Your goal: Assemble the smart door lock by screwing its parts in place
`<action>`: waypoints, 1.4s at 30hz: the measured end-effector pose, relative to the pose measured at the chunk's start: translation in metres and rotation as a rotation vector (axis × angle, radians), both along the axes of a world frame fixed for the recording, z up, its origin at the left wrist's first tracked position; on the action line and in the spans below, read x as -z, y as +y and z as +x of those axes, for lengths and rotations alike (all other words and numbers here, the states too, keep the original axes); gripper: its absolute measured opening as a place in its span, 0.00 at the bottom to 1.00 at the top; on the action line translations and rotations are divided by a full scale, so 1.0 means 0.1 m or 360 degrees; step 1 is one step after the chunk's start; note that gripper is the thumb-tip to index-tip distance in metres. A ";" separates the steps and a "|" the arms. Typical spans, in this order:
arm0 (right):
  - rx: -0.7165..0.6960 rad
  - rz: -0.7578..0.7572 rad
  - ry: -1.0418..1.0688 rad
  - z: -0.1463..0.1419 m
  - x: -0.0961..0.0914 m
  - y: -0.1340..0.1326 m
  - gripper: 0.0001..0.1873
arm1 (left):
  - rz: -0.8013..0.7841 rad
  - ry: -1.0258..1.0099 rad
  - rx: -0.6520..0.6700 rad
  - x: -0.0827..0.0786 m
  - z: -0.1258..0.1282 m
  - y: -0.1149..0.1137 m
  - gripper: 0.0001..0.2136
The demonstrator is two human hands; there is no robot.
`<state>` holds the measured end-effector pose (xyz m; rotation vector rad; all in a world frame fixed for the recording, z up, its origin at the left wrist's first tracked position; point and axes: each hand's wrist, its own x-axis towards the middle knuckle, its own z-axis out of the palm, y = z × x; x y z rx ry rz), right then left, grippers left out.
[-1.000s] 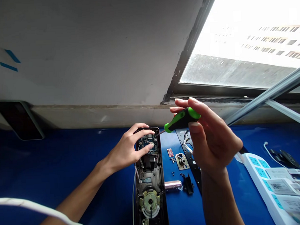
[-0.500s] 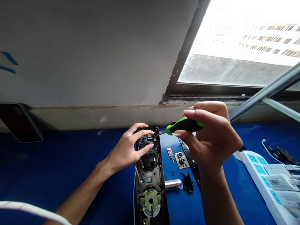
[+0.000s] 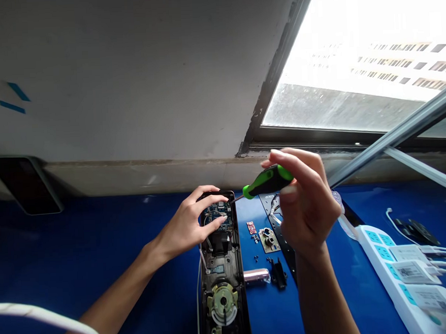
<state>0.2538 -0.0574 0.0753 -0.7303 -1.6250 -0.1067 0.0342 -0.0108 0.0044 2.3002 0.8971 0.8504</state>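
- Blue desk [image 3: 63, 233] runs beneath a bright window [image 3: 351, 58], with a white power strip [image 3: 393, 273] at the right.
- Opened electronic door lock [image 3: 222, 270] lies lengthwise on the desk, its circuit board [image 3: 218, 217] exposed at the far end.
- Left hand [image 3: 184, 220] curves over that board with fingers spread; whether it grips cannot be told.
- Right hand [image 3: 306, 207] holds a green-and-black screwdriver [image 3: 268, 181] in its fingers, the tip just beside the board.
- Small screws [image 3: 256, 258], a small red board [image 3: 251, 228] and a pale metal cylinder [image 3: 255, 276] lie between the lock and the right hand.
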 end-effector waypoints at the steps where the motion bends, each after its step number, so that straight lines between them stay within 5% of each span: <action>1: -0.0035 -0.0026 -0.0001 -0.01 -0.01 -0.01 0.22 | 0.0000 -0.0003 0.0005 0.00 0.00 0.00 0.16; 15: -0.0216 -0.0094 0.0078 -0.05 -0.02 -0.06 0.26 | 0.0033 -0.0007 -0.0008 0.02 0.00 -0.01 0.15; 21: 0.0004 -0.0047 0.0039 -0.01 0.00 -0.05 0.18 | 0.0044 -0.0003 -0.0008 0.01 0.00 -0.01 0.16; 26: -0.0221 -0.0144 0.0034 -0.05 -0.02 -0.07 0.27 | 0.0051 -0.0013 -0.0002 0.03 -0.01 0.00 0.16; 33: 0.0010 -0.0031 0.0094 -0.05 0.00 -0.05 0.24 | 0.0037 -0.0014 -0.0024 0.03 0.00 -0.01 0.16; 39: -0.0337 -0.0288 -0.0009 -0.03 0.00 -0.08 0.35 | 0.0052 -0.0023 -0.0029 0.02 0.01 -0.01 0.15; 42: -0.0301 -0.0253 0.0017 -0.03 0.01 -0.07 0.34 | 0.0064 -0.0046 -0.0047 0.01 0.02 -0.02 0.14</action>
